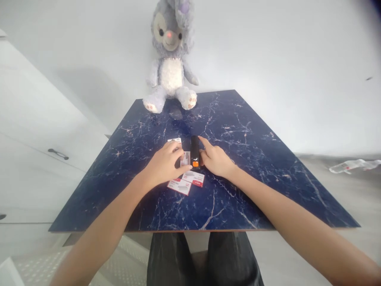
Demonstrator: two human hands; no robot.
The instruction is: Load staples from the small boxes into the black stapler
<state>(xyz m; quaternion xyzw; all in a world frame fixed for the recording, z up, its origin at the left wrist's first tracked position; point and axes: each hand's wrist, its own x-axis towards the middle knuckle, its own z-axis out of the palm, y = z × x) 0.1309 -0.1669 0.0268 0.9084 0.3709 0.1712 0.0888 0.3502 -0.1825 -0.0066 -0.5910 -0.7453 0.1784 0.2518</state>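
Note:
A black stapler [194, 149] with an orange patch at its near end lies on the dark blue marbled table. My right hand [216, 158] is at its right side, index finger stretched to the far end and the other fingers curled against its side. My left hand [163, 163] is spread to the left, its thumb reaching to the stapler's near end and its fingers bent over small white and red boxes. One box [193, 178] and another box [179, 186] lie overlapping in front. A further box [185, 158] shows between the hands, and a white packet [175, 140] is partly hidden behind my left fingers.
At the table's [253, 190] back edge sits a grey and white plush toy [171, 71] against the wall. A white cabinet [35, 139] with a dark handle stands at left. Clear plastic [354, 165] lies at right beyond the table. My legs are below the front edge.

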